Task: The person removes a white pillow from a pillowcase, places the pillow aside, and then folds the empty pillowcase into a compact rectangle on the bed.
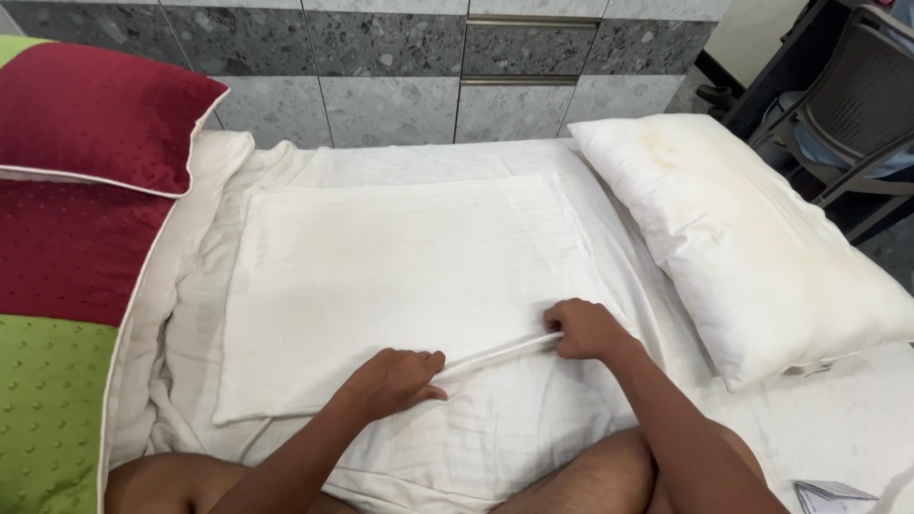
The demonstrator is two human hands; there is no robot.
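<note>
— Quick log. What have I got in hand here?

— Flat white pillowcase lying on the bed, spread over the white sheet, middle of the view. Both my hands are on its near hem. Left hand lies flat on the near edge, fingers stretched out and pressing the fabric down, nothing pinched that I can see. Right hand is curled closed on the same edge, gripping a narrow fold of cloth that runs taut between the two hands.

— Handling?

— I'd judge it light, thin and very limp cotton (faint woven stripes, so not slick). No stiffness at all; it will sag and crease wherever it isn't supported. Not fragile. Best hold looks like the hem, at or near the corners, since the doubled edge gives something firmer to pinch.

— Around it?

— Bare white pillow, slightly yellowed, lies just beside the pillowcase on the right, slanted, and apart from my right hand. Red cushion at top left, resting on a red and green quilted cover along the left side. Grey speckled headboard panels behind. Dark chair at top right, off the bed. Some folded paper at bottom right, too small to make out.
</note>
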